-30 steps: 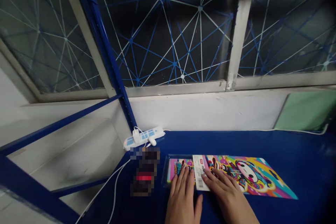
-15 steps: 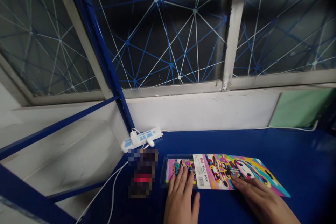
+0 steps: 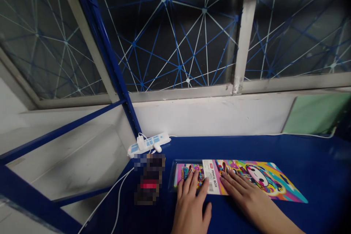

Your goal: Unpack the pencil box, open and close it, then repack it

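Observation:
A colourful pencil box [image 3: 180,171] in a clear plastic tray lies flat on the blue tabletop [image 3: 219,146]. Around its middle runs a white label marked PENCIL BOX [image 3: 208,166], and a bright cartoon-printed card [image 3: 274,175] stretches away to the right. My left hand [image 3: 190,201] rests on the box's left part, fingers spread, with the index finger reaching the label. Flat on the printed card, just right of the label, lies my right hand [image 3: 244,193] with its fingers stretched out. Neither hand grips anything.
A white power strip [image 3: 149,144] with plugged-in chargers sits at the back left, its white cables [image 3: 119,190] running off the table's left side. A dark pixelated item [image 3: 149,182] lies left of the box. Behind are a blue metal post [image 3: 115,65] and windows.
My right hand has slid left along the card, towards the label. My left hand has spread its fingers wider, the index finger now touching the label.

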`<state>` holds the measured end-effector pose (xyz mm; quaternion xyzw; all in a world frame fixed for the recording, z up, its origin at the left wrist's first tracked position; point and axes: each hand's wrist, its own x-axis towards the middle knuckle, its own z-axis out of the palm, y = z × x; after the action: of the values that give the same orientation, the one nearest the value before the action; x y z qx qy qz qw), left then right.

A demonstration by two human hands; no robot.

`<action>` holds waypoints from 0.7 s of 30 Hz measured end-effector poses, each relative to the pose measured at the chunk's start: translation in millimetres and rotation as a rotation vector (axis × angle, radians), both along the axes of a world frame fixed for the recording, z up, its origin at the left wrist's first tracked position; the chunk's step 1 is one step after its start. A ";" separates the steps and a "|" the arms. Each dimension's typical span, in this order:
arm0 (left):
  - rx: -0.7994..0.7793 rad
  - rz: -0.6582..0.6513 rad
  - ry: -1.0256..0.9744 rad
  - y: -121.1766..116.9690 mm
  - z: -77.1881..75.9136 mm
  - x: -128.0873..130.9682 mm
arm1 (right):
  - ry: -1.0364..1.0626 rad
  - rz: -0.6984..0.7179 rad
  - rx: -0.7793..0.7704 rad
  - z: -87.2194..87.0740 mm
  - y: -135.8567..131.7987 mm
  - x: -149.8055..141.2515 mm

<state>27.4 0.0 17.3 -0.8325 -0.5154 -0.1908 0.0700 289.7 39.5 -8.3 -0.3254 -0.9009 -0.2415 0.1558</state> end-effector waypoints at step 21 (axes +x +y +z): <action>-0.259 0.045 0.150 50.0 68.8 17.0 | 0.018 -0.067 -0.059 9.1 23.5 84.3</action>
<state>44.4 50.0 86.1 -0.8347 -0.5475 -0.0584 0.0045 374.0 63.0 0.8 -0.3622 -0.8947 -0.2168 0.1460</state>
